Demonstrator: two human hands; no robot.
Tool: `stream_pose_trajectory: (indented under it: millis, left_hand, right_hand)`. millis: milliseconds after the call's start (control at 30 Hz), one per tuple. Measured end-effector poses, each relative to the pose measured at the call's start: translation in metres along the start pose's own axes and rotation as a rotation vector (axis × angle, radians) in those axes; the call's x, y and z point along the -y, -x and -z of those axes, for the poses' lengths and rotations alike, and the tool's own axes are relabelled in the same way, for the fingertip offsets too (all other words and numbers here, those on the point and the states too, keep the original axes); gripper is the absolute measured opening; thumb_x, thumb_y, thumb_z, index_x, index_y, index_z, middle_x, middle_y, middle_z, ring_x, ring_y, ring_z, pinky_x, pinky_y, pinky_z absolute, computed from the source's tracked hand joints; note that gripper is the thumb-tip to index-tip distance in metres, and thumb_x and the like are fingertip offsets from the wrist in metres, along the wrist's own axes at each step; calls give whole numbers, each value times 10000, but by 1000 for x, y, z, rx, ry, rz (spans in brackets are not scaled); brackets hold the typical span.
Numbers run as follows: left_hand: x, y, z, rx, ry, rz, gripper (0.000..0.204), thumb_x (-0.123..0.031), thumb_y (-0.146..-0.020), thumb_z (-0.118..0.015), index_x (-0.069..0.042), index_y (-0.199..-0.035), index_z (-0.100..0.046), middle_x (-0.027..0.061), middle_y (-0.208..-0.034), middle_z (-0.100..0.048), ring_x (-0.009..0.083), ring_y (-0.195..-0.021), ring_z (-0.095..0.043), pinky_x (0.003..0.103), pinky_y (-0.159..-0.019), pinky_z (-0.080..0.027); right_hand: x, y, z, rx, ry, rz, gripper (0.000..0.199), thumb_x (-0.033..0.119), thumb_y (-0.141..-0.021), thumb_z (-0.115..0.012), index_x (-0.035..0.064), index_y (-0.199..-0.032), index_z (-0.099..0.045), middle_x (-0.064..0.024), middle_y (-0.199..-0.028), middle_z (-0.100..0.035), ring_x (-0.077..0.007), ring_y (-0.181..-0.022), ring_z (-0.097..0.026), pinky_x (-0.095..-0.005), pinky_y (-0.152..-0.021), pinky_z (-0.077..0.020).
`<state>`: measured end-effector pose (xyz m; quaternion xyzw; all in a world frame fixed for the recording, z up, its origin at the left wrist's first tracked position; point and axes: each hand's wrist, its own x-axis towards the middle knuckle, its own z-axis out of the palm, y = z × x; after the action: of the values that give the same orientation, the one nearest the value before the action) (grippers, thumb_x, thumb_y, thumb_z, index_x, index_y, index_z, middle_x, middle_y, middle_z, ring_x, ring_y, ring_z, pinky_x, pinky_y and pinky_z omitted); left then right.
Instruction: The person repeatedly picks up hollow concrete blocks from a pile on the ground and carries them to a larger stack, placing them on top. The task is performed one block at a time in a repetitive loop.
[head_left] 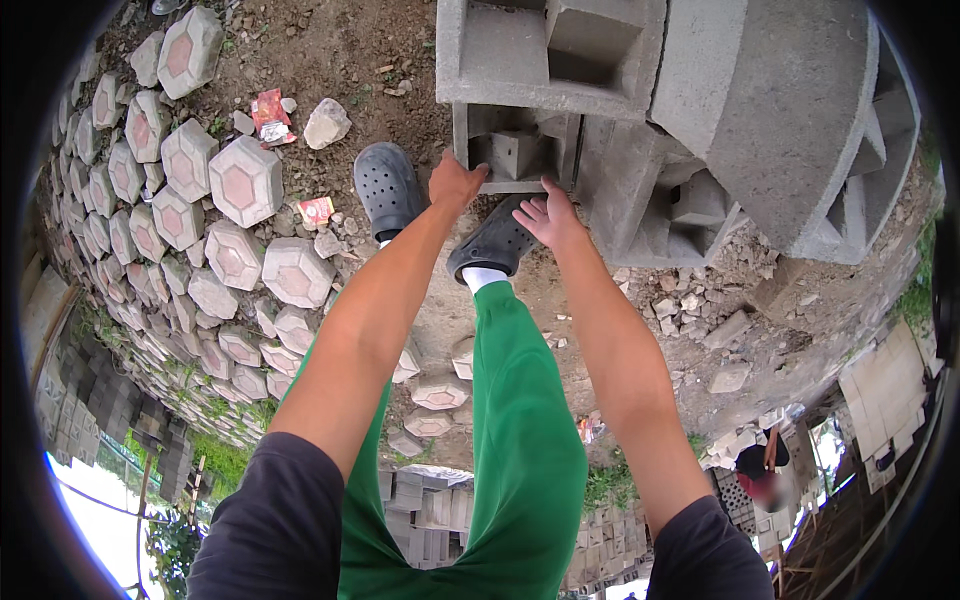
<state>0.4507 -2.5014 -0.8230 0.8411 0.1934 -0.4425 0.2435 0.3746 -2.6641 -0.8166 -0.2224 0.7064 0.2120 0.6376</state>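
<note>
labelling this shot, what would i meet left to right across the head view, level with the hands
Paving stones, left shoe, left hand, right hand, big curved concrete block.

Brown dirt ground (300,60), green grass (612,483)

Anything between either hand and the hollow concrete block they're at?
Nothing visible. The left hand is at the hollow concrete block's left near corner; the right hand has a fingertip at its near rim. The right clog sits close to that rim, between the hands, without visibly blocking either.
</note>
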Motion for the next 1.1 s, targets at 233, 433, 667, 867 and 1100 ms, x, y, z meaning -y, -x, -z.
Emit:
stream_pose_trajectory:
  millis: [233,433,667,867,1100]
  left_hand:
    - [-7,5,-6,-74,-147,-2,439,-311,-753,-657,-88,-1123,-580,189,-998,-667,361,-965,-639,449,-828,-515]
    - [-10,24,27,-5,-288,54,442,-302,-730,-649,-67,-1103,-621,184,-1036,-667,337,-996,-640,428,-846,-516]
    - [4,36,69,188,-344,171,315,-222,-740,-619,-1,-953,-690,193,-1033,-668,308,-902,-672,376,-739,-553]
    - [-19,30,100,366,-279,218,294,-168,-759,-588,29,-957,-680,160,-991,-684,282,-786,-700,316,-633,-588]
    - [-32,1,124,478,-504,148,237,-137,-763,-558,46,-866,-670,151,-962,-686,288,-745,-700,327,-626,-595]
  right_hand:
    - [7,-46,17,37,-164,152,503,219,-887,-619,34,-1307,-412,-142,-1238,-496,-295,-1138,-524,-495,-978,-466]
    - [-10,-12,-2,-139,-166,130,428,102,-867,-591,-60,-1229,-431,-222,-1148,-538,-368,-1055,-578,-480,-873,-551]
    - [-26,57,-11,-338,480,84,664,477,-815,-643,-44,-1203,-505,-219,-1171,-554,-385,-1120,-542,-524,-875,-497]
    - [-22,55,-6,-364,825,398,1014,784,-778,-400,-15,-1399,-341,-231,-1428,-366,-353,-1326,-358,-395,-1106,-267]
    - [15,26,10,288,289,47,1098,823,-671,-532,144,-1477,-226,-123,-1503,-262,-285,-1381,-249,-502,-1097,-212]
